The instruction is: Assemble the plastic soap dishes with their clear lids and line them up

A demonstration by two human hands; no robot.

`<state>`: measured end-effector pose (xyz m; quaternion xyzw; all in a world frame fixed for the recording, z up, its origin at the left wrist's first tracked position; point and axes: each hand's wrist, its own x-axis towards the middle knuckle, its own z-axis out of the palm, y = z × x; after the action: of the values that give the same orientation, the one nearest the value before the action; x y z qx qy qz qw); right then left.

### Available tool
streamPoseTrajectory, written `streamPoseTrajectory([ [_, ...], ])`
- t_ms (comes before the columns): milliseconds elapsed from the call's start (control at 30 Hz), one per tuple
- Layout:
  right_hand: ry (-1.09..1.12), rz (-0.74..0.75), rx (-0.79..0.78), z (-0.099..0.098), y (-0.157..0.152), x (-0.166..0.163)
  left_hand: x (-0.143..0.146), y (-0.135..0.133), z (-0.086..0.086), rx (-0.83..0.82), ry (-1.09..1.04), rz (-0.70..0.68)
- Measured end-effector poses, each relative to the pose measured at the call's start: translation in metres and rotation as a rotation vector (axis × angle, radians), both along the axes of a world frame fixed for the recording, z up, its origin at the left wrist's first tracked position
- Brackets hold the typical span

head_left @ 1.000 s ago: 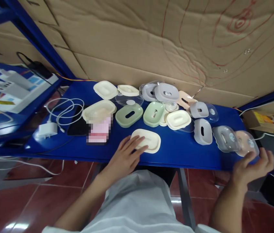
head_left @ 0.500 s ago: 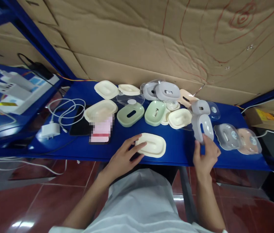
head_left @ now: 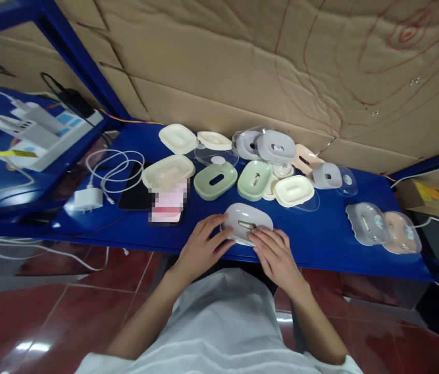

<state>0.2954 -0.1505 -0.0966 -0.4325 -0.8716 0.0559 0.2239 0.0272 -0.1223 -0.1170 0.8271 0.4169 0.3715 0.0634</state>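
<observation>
On the blue surface (head_left: pixel 320 244) I have a white charger (head_left: pixel 88 199) with its prongs towards me. Its white cable (head_left: pixel 124 155) loops loosely beyond it and to its right. Right of the charger I see a dark slab (head_left: pixel 132 195), then a pink-faced item (head_left: pixel 168 205), too pixelated to read. Left of the charger and farther from me, a white power strip (head_left: pixel 69 135) carries plugs (head_left: pixel 36 118); a black adapter (head_left: pixel 74 103) rests near its far end. Well to the charger's right I make out a small open carton (head_left: pixel 431 200). Beyond the charger rises a cardboard wall (head_left: pixel 211 67) with red curved lines; below it lies a red tiled floor (head_left: pixel 87 311).
</observation>
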Motion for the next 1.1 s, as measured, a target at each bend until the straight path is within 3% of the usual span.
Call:
streamPoseTrajectory([
  [300, -0.004, 0.059, -0.032, -0.005, 0.012, -0.005, 0.001, 0.001, 0.000, -0.039, 0.070, -0.033],
  [433, -0.021, 0.045, -0.030, -0.006, 0.010, -0.006, -0.008, 0.010, 0.013, -0.022, 0.007, -0.070],
  [533, -0.049, 0.013, -0.026, -0.003, 0.008, -0.007, -0.015, 0.040, 0.037, 0.044, 0.029, 0.019],
  [633, -0.067, -0.035, -0.009, -0.002, 0.007, -0.007, -0.015, 0.088, 0.059, 0.069, 0.172, 0.149],
  [733, -0.059, -0.070, -0.010, -0.003, 0.007, -0.008, -0.009, 0.134, 0.069, -0.013, 0.334, 0.178],
  [800, -0.045, -0.081, -0.006, -0.005, 0.008, -0.007, -0.005, 0.148, 0.071, -0.078, 0.366, 0.165],
  [867, -0.020, -0.086, 0.001, -0.008, 0.008, -0.006, 0.000, 0.144, 0.075, -0.115, 0.293, 0.134],
  [967, 0.048, -0.108, 0.023, -0.012, 0.007, -0.005, 0.006, 0.111, 0.087, -0.161, 0.009, 0.038],
  [1100, 0.232, -0.178, 0.167, -0.016, -0.001, -0.005, 0.019, 0.045, 0.100, -0.486, -0.641, -0.137],
])
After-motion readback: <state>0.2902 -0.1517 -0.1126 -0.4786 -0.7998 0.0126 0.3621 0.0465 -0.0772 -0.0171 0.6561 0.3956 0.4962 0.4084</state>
